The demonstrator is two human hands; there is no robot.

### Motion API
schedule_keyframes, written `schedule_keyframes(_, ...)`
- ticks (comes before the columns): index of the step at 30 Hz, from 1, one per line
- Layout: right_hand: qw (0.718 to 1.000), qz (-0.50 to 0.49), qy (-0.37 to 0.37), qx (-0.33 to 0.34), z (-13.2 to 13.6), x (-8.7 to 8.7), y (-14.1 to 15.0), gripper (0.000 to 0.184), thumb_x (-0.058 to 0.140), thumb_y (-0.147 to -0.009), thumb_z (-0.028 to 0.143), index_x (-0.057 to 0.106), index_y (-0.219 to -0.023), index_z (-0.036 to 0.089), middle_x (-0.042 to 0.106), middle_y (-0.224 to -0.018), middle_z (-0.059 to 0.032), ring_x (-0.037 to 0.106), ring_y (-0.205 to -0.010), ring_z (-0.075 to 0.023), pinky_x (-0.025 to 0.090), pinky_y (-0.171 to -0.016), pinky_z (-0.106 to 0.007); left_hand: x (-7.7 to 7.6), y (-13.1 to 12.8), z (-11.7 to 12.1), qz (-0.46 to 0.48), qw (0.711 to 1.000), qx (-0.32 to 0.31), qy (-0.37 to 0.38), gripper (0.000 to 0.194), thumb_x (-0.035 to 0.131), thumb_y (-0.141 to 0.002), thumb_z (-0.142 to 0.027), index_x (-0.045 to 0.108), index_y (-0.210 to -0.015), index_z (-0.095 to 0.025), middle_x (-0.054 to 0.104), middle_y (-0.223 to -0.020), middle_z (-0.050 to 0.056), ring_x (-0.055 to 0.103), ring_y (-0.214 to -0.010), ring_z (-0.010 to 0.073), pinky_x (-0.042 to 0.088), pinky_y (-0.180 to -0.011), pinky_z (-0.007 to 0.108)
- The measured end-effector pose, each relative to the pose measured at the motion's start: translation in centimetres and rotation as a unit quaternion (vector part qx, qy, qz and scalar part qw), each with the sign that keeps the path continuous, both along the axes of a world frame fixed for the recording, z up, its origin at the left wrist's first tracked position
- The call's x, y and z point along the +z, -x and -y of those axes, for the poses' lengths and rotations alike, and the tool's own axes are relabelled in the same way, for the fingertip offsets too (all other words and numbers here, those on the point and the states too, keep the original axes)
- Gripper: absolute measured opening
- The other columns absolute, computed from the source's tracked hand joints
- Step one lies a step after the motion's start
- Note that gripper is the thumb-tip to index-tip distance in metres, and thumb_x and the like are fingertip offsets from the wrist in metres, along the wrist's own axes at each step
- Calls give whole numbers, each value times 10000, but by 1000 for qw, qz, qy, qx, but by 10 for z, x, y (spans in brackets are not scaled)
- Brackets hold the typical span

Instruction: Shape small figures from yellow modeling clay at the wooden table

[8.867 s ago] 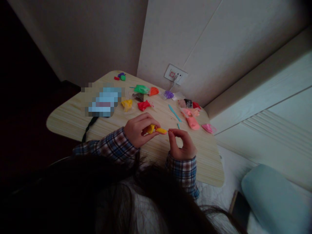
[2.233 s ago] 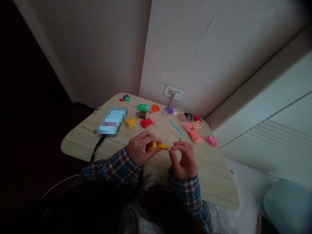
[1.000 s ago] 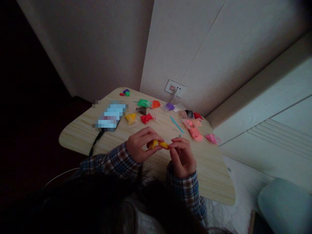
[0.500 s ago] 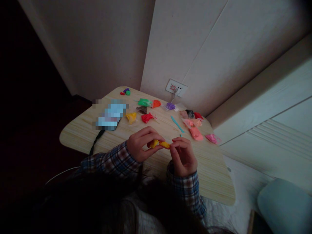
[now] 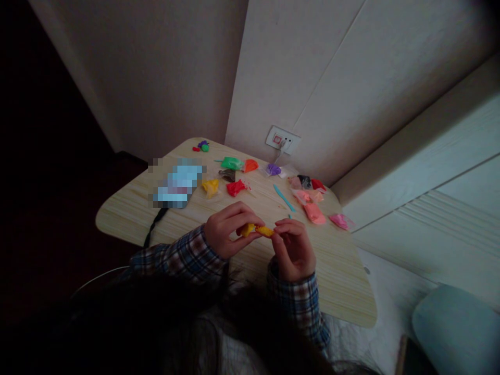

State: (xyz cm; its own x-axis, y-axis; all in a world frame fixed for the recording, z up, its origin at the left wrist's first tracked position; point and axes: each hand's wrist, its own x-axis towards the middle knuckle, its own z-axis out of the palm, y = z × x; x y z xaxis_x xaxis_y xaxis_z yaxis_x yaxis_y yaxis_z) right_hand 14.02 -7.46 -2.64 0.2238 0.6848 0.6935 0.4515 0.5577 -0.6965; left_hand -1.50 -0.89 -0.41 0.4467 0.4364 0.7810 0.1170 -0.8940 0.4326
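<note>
Above the near part of the table (image 5: 332, 276), my left hand (image 5: 230, 229) is closed on a piece of yellow modelling clay (image 5: 264, 231), with more yellow clay showing between its fingers. My right hand (image 5: 295, 250) pinches the right end of the same piece between thumb and fingertips. Small reddish specks show where the left fingertips meet the clay. Beyond the hands lie a bag of yellow clay (image 5: 210, 187), a bag of red clay (image 5: 236, 188) and a blue modelling tool (image 5: 284, 198).
Green clay (image 5: 231, 163), orange clay (image 5: 250, 165) and purple clay (image 5: 273, 169) lie in bags towards the wall. Coral clay (image 5: 314, 213) and pink clay (image 5: 339, 222) are at the right. A blurred-out phone-like device (image 5: 178, 185) lies left. Small clay shapes (image 5: 204, 148) sit in the far corner.
Almost nothing differs. Both hands keep hold of the yellow clay in the same place, with only a very slight shift of the fingers.
</note>
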Motion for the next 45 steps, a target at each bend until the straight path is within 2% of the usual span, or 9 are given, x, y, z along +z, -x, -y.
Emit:
schedule_keyframes(8, 999, -3, 1, 46, -1, -2, -2, 121, 518, -815, 133, 568, -893, 210, 557, -819, -30, 561, -769, -150, 508, -645, -293, -1, 1, 0, 6, 1000, -5, 6, 122, 627, -797, -216, 643, -895, -146, 615, -801, 34, 555, -629, 81, 487, -566, 178)
schedule_keyframes(15, 998, -62, 17, 23, 3, 3, 7, 95, 504, -824, 154, 572, -867, 205, 553, -810, -25, 548, -763, -145, 479, -669, -301, -1, 0, 0, 5, 1000, -7, 4, 127, 638, -788, -204, 643, -897, -138, 615, -800, 40, 562, -636, 84, 490, -569, 179)
schedule_keyframes(21, 1000, 1, -4, 21, 1, 0, 0, 98, 510, -816, 149, 561, -878, 205, 561, -798, -28, 568, -738, -149, 506, -623, -297, 0, -1, 1, 7, 1000, 0, 3, 114, 620, -802, -218, 643, -887, -145, 623, -794, 37, 560, -619, 84, 502, -589, 191)
schedule_keyframes(29, 991, 103, -49, -67, 1, 3, 2, 124, 558, -785, 145, 604, -870, 223, 575, -875, -43, 560, -851, -188, 498, -715, -366, -8, -4, 0, -6, 1000, -17, 24, 114, 607, -808, -201, 637, -892, -130, 590, -807, 38, 457, -538, 52, 445, -518, 160)
schedule_keyframes(34, 986, 133, -39, -96, 2, 8, 8, 88, 585, -783, 166, 618, -845, 218, 565, -882, -50, 560, -860, -193, 501, -745, -393, -9, -5, 0, -30, 999, -23, 1, 111, 574, -825, -193, 615, -889, -113, 574, -810, 46, 461, -564, 63, 433, -524, 156)
schedule_keyframes(45, 980, 170, -49, -90, 1, 8, 6, 89, 609, -776, 172, 621, -850, 219, 552, -898, -46, 567, -863, -191, 505, -756, -390, -9, -4, 1, -67, 997, -22, -27, 120, 513, -854, -208, 589, -889, -122, 585, -827, 66, 548, -742, 119, 486, -670, 199)
